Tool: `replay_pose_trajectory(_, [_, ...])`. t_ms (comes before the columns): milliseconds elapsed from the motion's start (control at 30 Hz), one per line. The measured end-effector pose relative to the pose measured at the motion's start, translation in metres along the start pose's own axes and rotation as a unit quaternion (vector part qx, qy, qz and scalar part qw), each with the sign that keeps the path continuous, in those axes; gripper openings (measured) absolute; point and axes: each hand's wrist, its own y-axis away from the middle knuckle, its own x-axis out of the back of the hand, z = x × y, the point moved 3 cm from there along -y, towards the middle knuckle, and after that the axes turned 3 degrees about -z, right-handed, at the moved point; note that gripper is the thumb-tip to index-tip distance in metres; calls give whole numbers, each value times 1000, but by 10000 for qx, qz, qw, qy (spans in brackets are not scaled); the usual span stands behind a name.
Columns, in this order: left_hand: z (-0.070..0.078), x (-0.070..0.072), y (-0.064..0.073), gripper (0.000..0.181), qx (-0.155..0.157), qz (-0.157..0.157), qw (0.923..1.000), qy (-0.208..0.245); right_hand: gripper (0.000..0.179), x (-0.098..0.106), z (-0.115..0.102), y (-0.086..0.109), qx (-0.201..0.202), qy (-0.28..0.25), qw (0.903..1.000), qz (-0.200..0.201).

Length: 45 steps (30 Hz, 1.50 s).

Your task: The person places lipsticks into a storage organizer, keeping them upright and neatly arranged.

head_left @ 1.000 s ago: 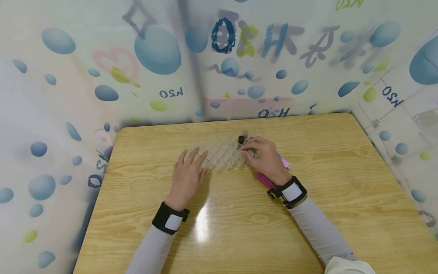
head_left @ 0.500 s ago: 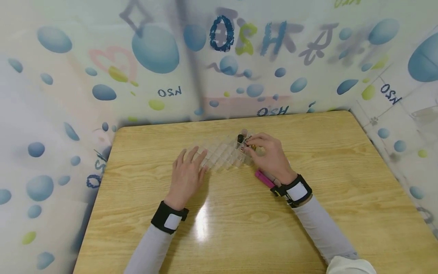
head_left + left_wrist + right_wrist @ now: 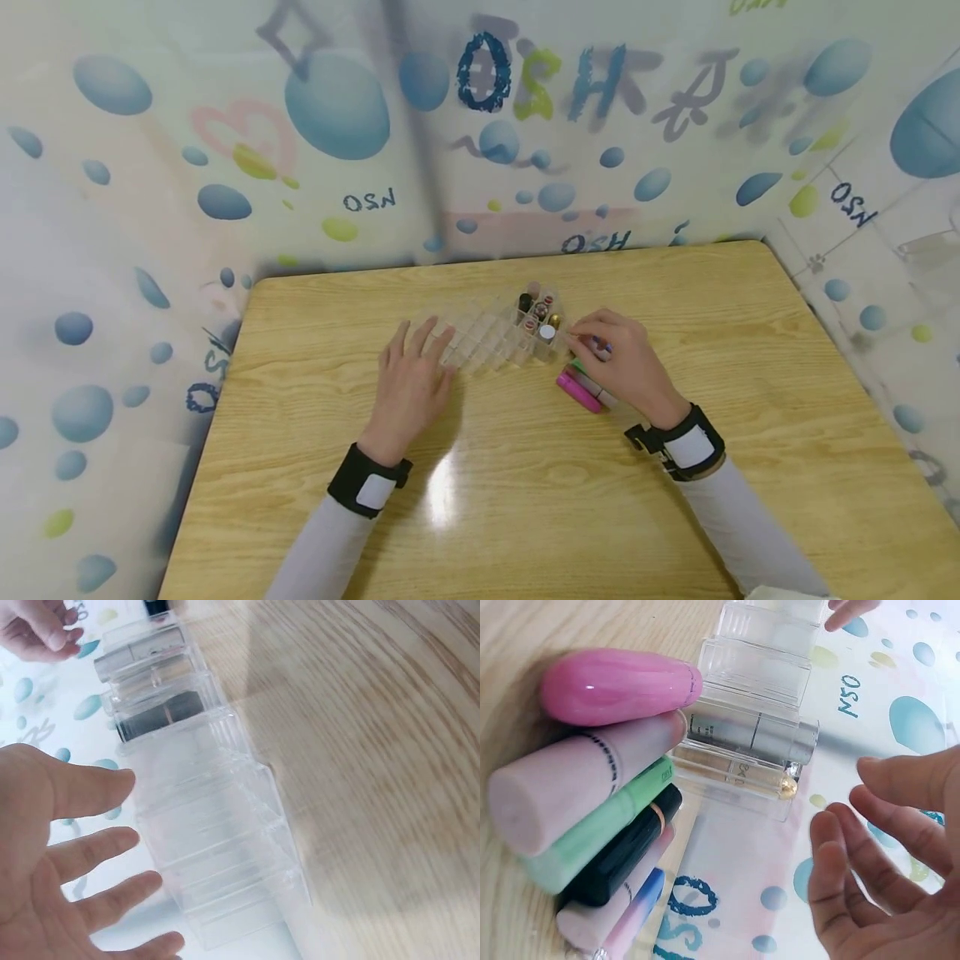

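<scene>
A clear plastic lipstick organizer (image 3: 476,340) with slanted compartments lies on the table. Fingers spread, my left hand (image 3: 408,387) is at its left end; in the left wrist view the fingers are nearly straight beside the clear wall. Several tubes stand in the right-end compartments, among them a black lipstick (image 3: 161,716), a silver tube (image 3: 750,735) and a gold-tipped tube (image 3: 739,771). My right hand (image 3: 630,362) hovers just right of that end, above loose tubes. Its fingers (image 3: 840,847) are loosely bent, with nothing seen between them.
Beside the organizer's right end lie a bright pink tube (image 3: 622,686), a pale pink tube (image 3: 570,784), a green tube (image 3: 604,825), a black tube (image 3: 622,859) and a blue-pink one (image 3: 637,911). A patterned backdrop (image 3: 337,167) rises behind the wooden table (image 3: 525,500).
My right hand has drawn away rightward from the organizer's right end, uncovering a white-topped tube and others in the compartments there. The left hand has stayed in place.
</scene>
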Motion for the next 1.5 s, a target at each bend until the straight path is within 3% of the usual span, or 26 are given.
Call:
replay_pose_trajectory(267, [18, 11, 0, 33, -747, 778, 9937, 290, 24, 6, -5, 24, -503, 317, 9961, -657])
replay_pose_trajectory(433, [30, 14, 1, 28, -1091, 953, 9885, 428, 25, 2, -4, 33, -789, 327, 9913, -1006])
replay_pose_trajectory(633, [41, 6, 1, 25, -1182, 731, 9863, 887, 29, -10, -1, 41, -869, 877, 9815, -1464])
replay_pose_trajectory(800, [51, -4, 2, 21, -1238, 442, 9842, 1186, 22, -17, 0, 46, -704, 1197, 9786, -1519])
replay_pose_trajectory(1133, [58, -17, 6, 19, -1307, 129, 9863, 997, 19, -24, -5, 51, -768, 1155, 9778, -1571])
replay_pose_trajectory(1500, [60, -27, 8, 21, -1277, -325, 9871, 910, 19, -30, -16, 50, -375, 1550, 9753, -1526])
